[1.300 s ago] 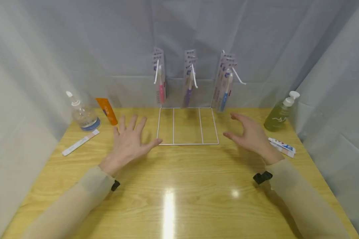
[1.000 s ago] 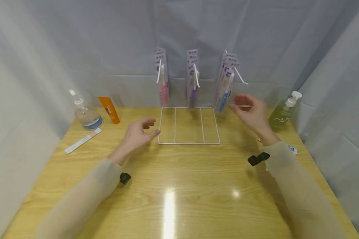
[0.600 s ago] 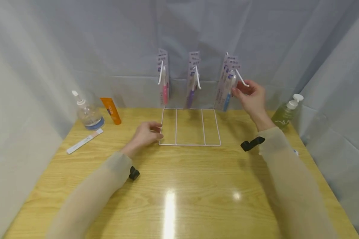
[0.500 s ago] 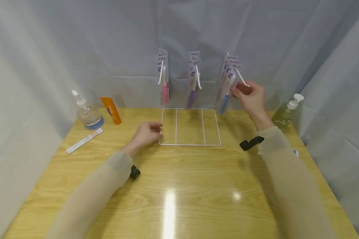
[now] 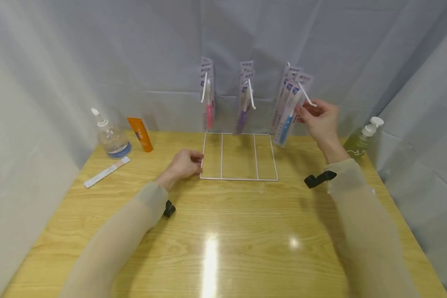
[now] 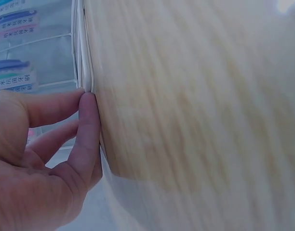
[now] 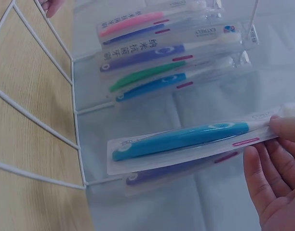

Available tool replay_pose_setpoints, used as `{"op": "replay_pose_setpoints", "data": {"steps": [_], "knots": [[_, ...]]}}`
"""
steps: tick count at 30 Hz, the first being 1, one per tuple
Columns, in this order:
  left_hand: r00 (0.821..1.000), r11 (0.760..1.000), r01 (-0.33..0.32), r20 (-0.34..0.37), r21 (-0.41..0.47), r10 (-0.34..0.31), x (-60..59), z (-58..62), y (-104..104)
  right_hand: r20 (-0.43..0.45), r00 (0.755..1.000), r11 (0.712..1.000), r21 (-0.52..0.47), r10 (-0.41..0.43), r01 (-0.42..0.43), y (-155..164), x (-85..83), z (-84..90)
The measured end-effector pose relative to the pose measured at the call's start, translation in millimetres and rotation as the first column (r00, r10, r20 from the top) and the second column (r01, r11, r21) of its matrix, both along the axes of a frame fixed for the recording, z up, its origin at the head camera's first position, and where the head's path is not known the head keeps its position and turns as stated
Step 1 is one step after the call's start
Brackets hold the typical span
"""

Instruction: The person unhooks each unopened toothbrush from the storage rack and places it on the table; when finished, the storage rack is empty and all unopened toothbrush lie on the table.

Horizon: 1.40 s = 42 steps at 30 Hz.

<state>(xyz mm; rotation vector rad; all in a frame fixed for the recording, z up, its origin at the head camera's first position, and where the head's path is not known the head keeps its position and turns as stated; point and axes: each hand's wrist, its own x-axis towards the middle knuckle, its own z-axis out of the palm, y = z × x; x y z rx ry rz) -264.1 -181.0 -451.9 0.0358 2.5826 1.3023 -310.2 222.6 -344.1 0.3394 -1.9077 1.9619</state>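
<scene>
A white wire rack [image 5: 239, 179] lies flat on the wooden table, with three hooks rising at its back that carry packaged toothbrushes. My left hand [image 5: 195, 159] grips the rack's front left corner, its fingers curled against the white wire [image 6: 85, 62]. My right hand [image 5: 302, 111] pinches the top of a blue toothbrush pack [image 5: 289, 111] on the right hook and tilts it forward. In the right wrist view that blue toothbrush pack [image 7: 186, 142] sits between my thumb and fingers [image 7: 263, 168], with more packs [image 7: 171, 53] hanging behind it.
A clear pump bottle [image 5: 109, 138], an orange tube [image 5: 139, 134] and a flat white strip [image 5: 106, 171] lie at the table's left. A green soap dispenser [image 5: 359, 138] stands at the right. Grey cloth walls close in the back and both sides.
My right hand rose from the table to the right hook and took hold of the front blue toothbrush pack. My left hand slid to the rack's corner and curled onto it.
</scene>
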Motion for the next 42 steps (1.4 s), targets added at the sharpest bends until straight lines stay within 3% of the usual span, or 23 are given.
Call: {"op": "replay_pose_setpoints", "data": {"steps": [10, 15, 19, 21, 24, 28, 37, 42], "knots": [[1.000, 0.999, 0.010, 0.000, -0.049, -0.010, 0.2, 4.6, 3, 0.036, 0.999, 1.000, 0.002, -0.008, 0.008, 20, 15.4, 11.3], [1.000, 0.999, 0.011, 0.015, -0.043, -0.011, 1.1, 5.1, 4, 0.172, 0.985, 0.987, 0.161, -0.025, -0.003, 35, 33.2, 11.5], [1.000, 0.999, 0.010, 0.017, -0.047, -0.009, 0.9, 5.5, 3, 0.276, 0.961, 0.937, 0.338, -0.014, -0.083, 48, 48.8, 2.8], [1.000, 0.999, 0.010, 0.018, -0.045, -0.009, 0.4, 5.8, 3, 0.322, 0.946, 0.918, 0.367, 0.028, -0.152, 54, 57.1, -5.9], [1.000, 0.999, 0.013, 0.014, -0.048, -0.013, -0.1, 5.7, 3, 0.419, 0.902, 0.899, 0.348, 0.104, -0.265, 63, 69.9, -23.8], [1.000, 0.998, 0.019, 0.000, -0.063, -0.019, -0.6, 4.3, 3, 0.568, 0.809, 0.874, 0.307, 0.149, -0.376, 76, 85.0, -49.4], [1.000, 0.999, 0.008, 0.003, -0.040, -0.008, 0.0, 2.5, 4, 0.774, 0.615, 0.772, 0.296, 0.151, -0.562, 103, 104.4, -85.3], [1.000, 0.999, 0.008, -0.009, -0.053, -0.008, 0.0, 3.2, 4, 0.822, 0.552, 0.738, 0.286, 0.139, -0.612, 114, 108.8, -99.2]]}}
